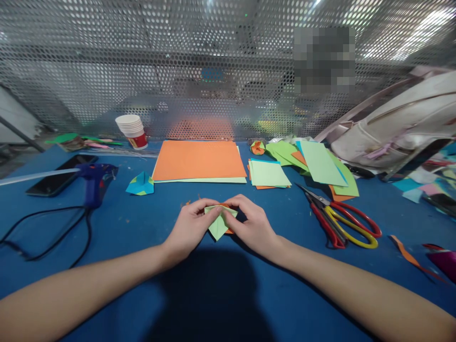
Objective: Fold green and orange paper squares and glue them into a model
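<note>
Head view: pinches folded paper [217,230] between left hand [188,225] and right hand [255,224], with fingers [239,202] clamped on its upper edge. Shows scissors [323,202] right of folded paper, glue gun [93,183] left.

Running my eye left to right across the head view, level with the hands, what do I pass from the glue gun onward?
Blue glue gun, blue folded paper, left hand, green-and-orange folded paper, right hand, red- and yellow-handled scissors, orange paper strip.
</note>
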The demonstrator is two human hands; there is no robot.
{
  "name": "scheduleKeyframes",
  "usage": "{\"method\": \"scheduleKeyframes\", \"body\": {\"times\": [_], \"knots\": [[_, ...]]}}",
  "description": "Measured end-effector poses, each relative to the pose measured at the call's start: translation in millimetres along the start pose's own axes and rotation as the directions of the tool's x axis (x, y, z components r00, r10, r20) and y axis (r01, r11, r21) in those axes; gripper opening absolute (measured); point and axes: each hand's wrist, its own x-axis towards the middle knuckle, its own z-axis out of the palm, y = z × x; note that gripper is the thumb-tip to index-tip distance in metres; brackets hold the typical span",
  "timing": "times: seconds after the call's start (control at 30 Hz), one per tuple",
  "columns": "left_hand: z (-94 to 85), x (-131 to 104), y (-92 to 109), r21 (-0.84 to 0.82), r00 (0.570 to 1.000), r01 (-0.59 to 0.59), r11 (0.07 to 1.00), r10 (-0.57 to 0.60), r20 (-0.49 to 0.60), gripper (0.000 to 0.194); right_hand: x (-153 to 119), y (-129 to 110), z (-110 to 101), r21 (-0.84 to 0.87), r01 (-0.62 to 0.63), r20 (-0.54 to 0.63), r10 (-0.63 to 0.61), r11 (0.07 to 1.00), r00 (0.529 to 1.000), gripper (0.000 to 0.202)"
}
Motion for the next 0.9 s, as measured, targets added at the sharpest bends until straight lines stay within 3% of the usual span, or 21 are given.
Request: {"method": "scheduleKeyframes", "body": {"times": [0.57, 0.9], "knots": [[0.7, 0.2, -4.0, -0.065, 0.999, 0.042, 0.997, -0.042, -0.004, 0.021, -0.7, 1.3, 0.2, 0.014, -0.012, -0.005, 0.012, 1.0, 1.0, 0.005], [-0.1, -0.7, -4.4, -0.058, 0.998, 0.062, 0.996, -0.061, 0.011, 0.02, 1.4, 0.0, -0.9, 0.087, 0.064, -0.004, -0.064, 0.994, 0.998, 0.014]]}}
